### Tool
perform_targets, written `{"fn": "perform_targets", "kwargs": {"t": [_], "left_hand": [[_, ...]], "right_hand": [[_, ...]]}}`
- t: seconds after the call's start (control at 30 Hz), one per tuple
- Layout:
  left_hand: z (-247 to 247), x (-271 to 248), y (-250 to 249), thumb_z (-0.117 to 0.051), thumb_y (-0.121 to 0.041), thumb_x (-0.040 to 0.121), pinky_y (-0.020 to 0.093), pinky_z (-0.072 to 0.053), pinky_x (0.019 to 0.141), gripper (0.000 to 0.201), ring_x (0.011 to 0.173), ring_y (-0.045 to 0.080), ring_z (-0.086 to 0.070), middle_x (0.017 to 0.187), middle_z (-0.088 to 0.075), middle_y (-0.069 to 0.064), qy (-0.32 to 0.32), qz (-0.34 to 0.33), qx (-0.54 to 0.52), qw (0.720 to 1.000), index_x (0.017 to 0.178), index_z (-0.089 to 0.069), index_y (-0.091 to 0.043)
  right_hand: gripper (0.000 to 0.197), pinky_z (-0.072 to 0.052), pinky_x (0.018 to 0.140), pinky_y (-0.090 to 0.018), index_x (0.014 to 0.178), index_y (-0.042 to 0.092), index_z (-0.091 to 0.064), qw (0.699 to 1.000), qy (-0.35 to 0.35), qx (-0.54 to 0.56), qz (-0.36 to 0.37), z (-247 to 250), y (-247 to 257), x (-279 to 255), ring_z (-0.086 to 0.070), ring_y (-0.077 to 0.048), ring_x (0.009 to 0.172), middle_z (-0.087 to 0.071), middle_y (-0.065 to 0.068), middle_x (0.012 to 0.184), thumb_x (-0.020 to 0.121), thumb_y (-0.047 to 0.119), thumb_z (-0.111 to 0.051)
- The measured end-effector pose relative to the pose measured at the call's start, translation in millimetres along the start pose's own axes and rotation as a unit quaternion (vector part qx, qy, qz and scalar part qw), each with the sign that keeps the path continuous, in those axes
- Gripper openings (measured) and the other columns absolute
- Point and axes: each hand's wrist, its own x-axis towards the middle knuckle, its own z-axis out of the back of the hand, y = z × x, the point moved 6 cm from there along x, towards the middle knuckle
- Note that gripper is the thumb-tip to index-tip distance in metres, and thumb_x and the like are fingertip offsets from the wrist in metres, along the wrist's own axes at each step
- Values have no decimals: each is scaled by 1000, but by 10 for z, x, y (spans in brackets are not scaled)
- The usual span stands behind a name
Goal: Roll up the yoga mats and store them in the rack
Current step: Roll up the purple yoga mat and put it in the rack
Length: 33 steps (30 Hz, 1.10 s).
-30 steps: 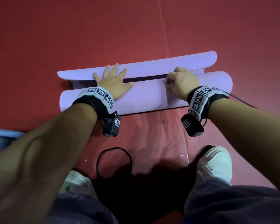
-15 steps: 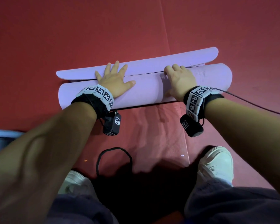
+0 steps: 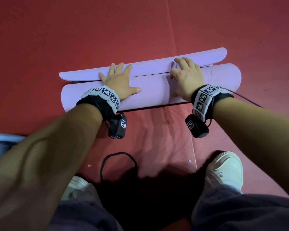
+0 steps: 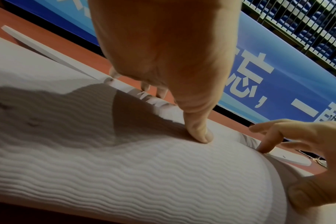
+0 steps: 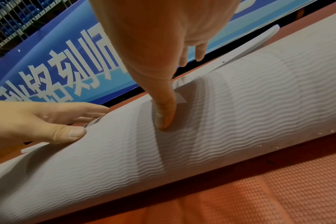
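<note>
Head view: the lilac yoga mat (image 3: 150, 87) lies nearly rolled on the red floor (image 3: 73, 30), 1 loose flap (image 3: 140, 66) left; left hand (image 3: 119, 81) and right hand (image 3: 185, 79) press it, fingers spread flat; uneven pushing could skew the roll.
Left wrist view: the thumb (image 4: 197, 128) dents the mat; easing off may let it spring open.
Right wrist view: the fingers (image 5: 199, 50) overhang the far side, gripping nothing.

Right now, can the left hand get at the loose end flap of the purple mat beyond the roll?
Probably yes: the left hand lies flat on the purple mat roll, fingertips already reaching over onto the loose end flap, and nothing lies between them.
</note>
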Motion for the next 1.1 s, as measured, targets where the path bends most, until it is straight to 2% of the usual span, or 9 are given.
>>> {"fn": "perform_targets", "kwargs": {"t": [0.1,0.27,0.33,0.43,0.6,0.83,1.0,1.1], "left_hand": [[17,47,32,-66,-64,82,72,-3,114,101,153,25,6,166,-3,-4,-3,-1,-18,1000,158,-8,-32],[63,109,24,-74,-64,73,72,-5,113,105,149,25,-13,156,-20,1,-16,-12,-19,1000,155,-18,-32],[90,109,8,-77,-62,70,70,-7,114,105,143,27,-23,149,-24,2,-22,-15,-17,1000,154,-23,-30],[126,117,-3,-77,-64,68,62,-17,113,107,132,31,-32,144,-27,3,-34,-17,4,999,154,-24,-28],[120,141,36,-74,-69,68,57,-24,110,107,137,32,-28,156,-23,2,-37,-20,24,999,155,-22,-33],[142,144,23,-74,-68,69,57,-26,108,102,135,31,-32,151,-37,0,-54,-23,19,998,152,-26,-32],[130,152,39,-77,-65,68,63,-17,113,105,142,29,-25,155,-31,-1,-38,-19,-8,999,152,-23,-36],[99,162,25,-81,-62,65,67,-11,114,111,147,27,-18,158,-26,-1,-27,-26,-22,999,153,-20,-37]], "right_hand": [[56,-21,113,-47,114,19,-60,1000,10,-3,6,-35,-33,47,-18,-34,146,-27,-9,157,63,16,-82],[69,-10,120,-53,116,18,-51,999,48,-4,16,-72,-55,70,-7,-35,149,-14,-12,161,60,32,-88],[73,-11,119,-53,115,18,-49,998,53,-4,20,-67,-45,72,-8,-34,148,-17,-13,159,57,36,-90],[75,-13,118,-53,114,19,-49,999,49,0,22,-57,-61,79,-13,-34,146,-25,-11,153,55,39,-90],[79,-9,119,-56,115,17,-45,999,46,-11,21,-90,-81,110,-5,-36,149,-12,-15,161,55,41,-90],[83,-7,119,-56,125,22,-48,997,65,-22,24,-75,-130,174,-4,-34,149,-16,-8,160,57,50,-87],[94,-8,119,-57,138,25,-46,997,64,-41,19,-84,-151,160,-3,-33,149,-12,-7,161,59,57,-83],[106,-12,118,-56,142,23,-40,997,57,-50,21,-103,-160,146,-8,-33,147,-14,-8,158,52,62,-83]]}}
